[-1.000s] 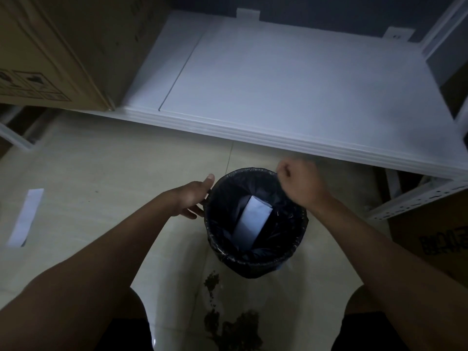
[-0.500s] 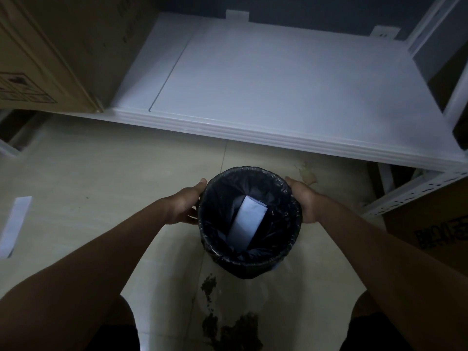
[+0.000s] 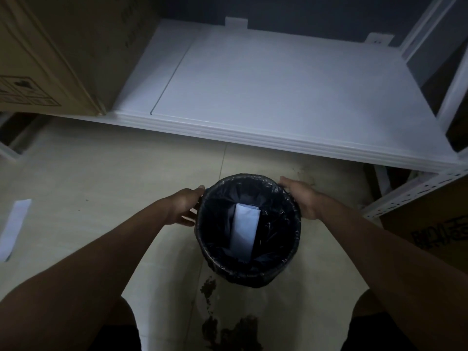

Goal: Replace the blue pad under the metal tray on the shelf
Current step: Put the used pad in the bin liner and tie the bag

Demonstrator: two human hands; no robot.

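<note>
Bracing the lined bin [image 3: 249,231] on both sides, the left hand [image 3: 183,207] and right hand [image 3: 300,196] lie flat-fingered, the right no longer fisted above its rim. A pale folded pad [image 3: 244,235], likely discarded, stands inside; the shelf [image 3: 278,97] beyond shows no tray.

The right hand [image 3: 301,196], a second ago pinching the far rim of the round black plastic-lined waste bin [image 3: 249,229], is now lying flat against the bin's right side, while the bin is sitting further from the white shelf edge [image 3: 278,140].
</note>
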